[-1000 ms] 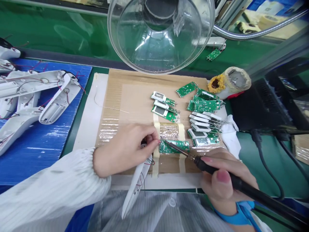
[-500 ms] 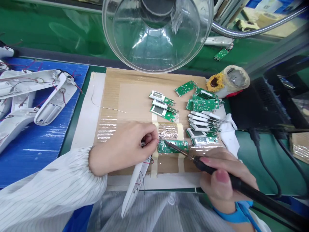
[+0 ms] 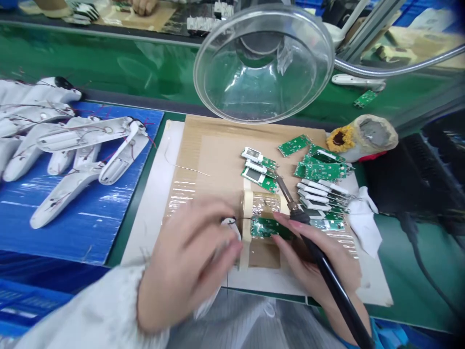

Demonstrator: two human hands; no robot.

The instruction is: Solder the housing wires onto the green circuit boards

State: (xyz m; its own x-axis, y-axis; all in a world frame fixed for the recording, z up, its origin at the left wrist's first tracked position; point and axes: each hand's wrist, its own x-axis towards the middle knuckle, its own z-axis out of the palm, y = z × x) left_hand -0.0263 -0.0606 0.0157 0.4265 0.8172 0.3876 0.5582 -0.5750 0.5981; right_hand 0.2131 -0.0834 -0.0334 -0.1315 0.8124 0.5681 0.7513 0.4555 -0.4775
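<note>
In my right hand (image 3: 323, 261) is a soldering iron (image 3: 321, 261), its tip pointing up and away toward the circuit boards with small screens. The thumb and a finger of that hand reach the right part of a green circuit board (image 3: 262, 228) lying on the taped block. A dark wire runs to the board's left edge from a white plastic housing (image 3: 232, 227). My left hand (image 3: 192, 257), blurred by motion, hovers over this housing with fingers apart and hides most of it. Whether it touches the housing I cannot tell.
Circuit boards with screens (image 3: 256, 174) lie behind the block; more green boards (image 3: 319, 165) are piled to the right. White housings (image 3: 69, 189) with wires cover a blue board at left. A clear fume hood (image 3: 261, 97) hangs overhead. A co-worker's hand (image 3: 143, 7) shows beyond the partition.
The soldering iron's tip has lifted off the board and swung up and away. My left hand has let go of the wire at the board's left edge and drawn back. The view has shifted left.
</note>
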